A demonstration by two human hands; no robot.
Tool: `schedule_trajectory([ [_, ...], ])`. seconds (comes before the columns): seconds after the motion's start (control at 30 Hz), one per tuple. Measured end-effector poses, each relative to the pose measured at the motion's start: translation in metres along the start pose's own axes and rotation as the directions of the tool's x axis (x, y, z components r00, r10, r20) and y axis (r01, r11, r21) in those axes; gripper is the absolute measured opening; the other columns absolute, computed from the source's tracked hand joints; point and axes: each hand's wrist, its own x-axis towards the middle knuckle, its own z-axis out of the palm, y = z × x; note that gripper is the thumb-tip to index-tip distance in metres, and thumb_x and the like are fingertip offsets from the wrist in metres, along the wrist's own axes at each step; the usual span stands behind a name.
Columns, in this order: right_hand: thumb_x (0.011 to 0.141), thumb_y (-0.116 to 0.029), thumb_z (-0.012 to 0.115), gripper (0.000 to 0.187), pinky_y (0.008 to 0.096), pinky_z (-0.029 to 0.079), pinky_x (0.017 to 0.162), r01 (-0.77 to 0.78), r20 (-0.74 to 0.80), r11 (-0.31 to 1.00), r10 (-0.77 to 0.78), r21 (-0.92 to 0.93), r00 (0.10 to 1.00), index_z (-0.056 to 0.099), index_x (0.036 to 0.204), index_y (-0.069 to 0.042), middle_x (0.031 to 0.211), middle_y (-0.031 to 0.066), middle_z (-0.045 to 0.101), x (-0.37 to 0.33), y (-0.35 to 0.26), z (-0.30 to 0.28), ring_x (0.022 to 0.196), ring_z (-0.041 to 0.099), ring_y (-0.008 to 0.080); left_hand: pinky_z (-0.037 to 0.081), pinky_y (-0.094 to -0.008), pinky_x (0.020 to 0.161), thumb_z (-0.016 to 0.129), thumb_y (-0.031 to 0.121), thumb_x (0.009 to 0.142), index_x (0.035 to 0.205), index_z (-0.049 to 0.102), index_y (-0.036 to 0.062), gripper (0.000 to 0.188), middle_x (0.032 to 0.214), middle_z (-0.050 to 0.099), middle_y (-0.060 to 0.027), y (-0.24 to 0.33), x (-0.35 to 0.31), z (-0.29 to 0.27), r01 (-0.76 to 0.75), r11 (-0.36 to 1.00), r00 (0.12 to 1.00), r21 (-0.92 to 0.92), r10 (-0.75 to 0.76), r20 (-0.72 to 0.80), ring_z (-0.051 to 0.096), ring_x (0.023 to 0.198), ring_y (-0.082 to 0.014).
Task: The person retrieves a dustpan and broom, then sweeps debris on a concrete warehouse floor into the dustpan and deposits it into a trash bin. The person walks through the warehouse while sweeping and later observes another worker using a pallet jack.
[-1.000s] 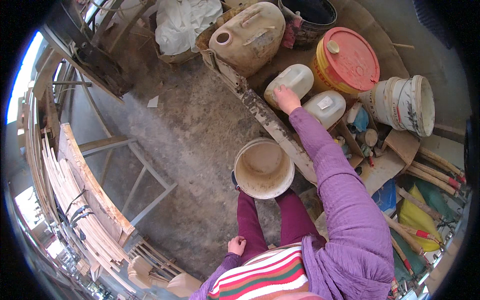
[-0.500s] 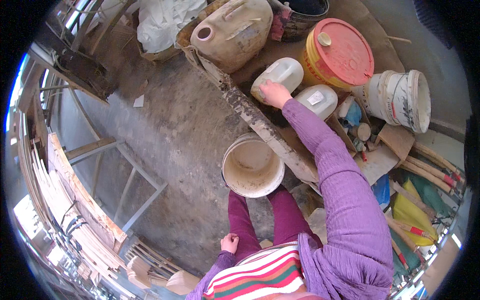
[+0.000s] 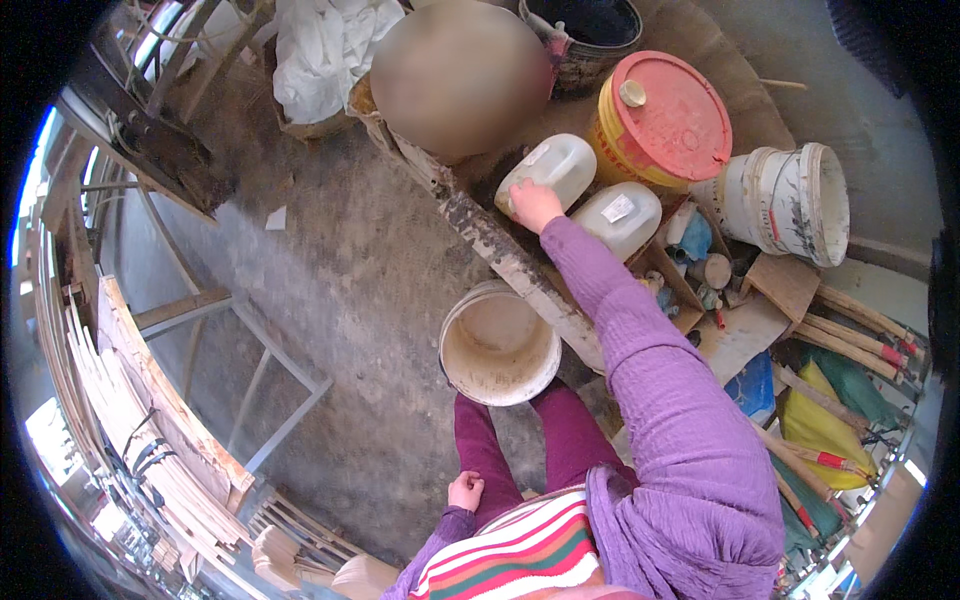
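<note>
A translucent white plastic jug [image 3: 565, 160] lies on the low ledge ahead, and my right hand [image 3: 537, 205] is closed around its near left end. The fingers partly hide that end of the jug. Just to its right lies a second white jug [image 3: 632, 222] with a small pale label. My left hand [image 3: 465, 491] rests by my left thigh, its fingers curled in with nothing seen in them. On the floor in front of my knees stands a white bucket [image 3: 548, 362], dirty inside.
Behind the jugs are a yellow tub with a red lid [image 3: 672, 112] and a white pail [image 3: 790, 205] on its side. A worn board edge [image 3: 500, 245] borders the ledge. Wooden strips [image 3: 140, 420] and a metal frame [image 3: 285, 425] are on the left; wooden handles [image 3: 850, 345] lie right.
My view has shifted slightly, so the ledge and its things sit a little further left. My right hand stays on the jug. The large container at the top is now blurred out.
</note>
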Motion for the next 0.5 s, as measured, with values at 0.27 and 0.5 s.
schedule_trajectory([
  [0.27, 0.074, -0.015, 0.052, 0.021, 0.0387, 0.051, 0.063, -0.081, -0.025, 0.996, 0.081, -0.025, 0.996, 0.053, 0.092, -0.002, 0.084, 0.0174, 0.055, 0.000, -0.008, -0.004, 0.071, 0.061, 0.0319, 0.047, -0.0300, 0.065, 0.060, 0.021, 0.074, 0.088, 0.060, 0.0056, 0.021, 0.072, 0.062, -0.0087, 0.008, -0.002, 0.002, 0.032, 0.998, 0.999, -0.061, -0.034, -0.033, 0.060, 0.067, -0.0186],
  [0.5, 0.068, -0.016, 0.061, 0.042, 0.0410, 0.047, 0.072, 0.012, -0.013, 0.977, -0.010, 0.212, 1.000, 0.049, 0.107, -0.009, 0.099, 0.0145, 0.051, -0.015, 0.010, -0.034, 0.084, 0.056, 0.0331, 0.047, -0.0290, 0.064, 0.060, 0.020, 0.074, 0.089, 0.059, 0.0033, 0.022, 0.071, 0.061, -0.0085, 0.004, 0.000, 0.004, 0.003, 0.995, 1.000, -0.098, -0.005, -0.016, 0.059, 0.065, -0.0173],
])
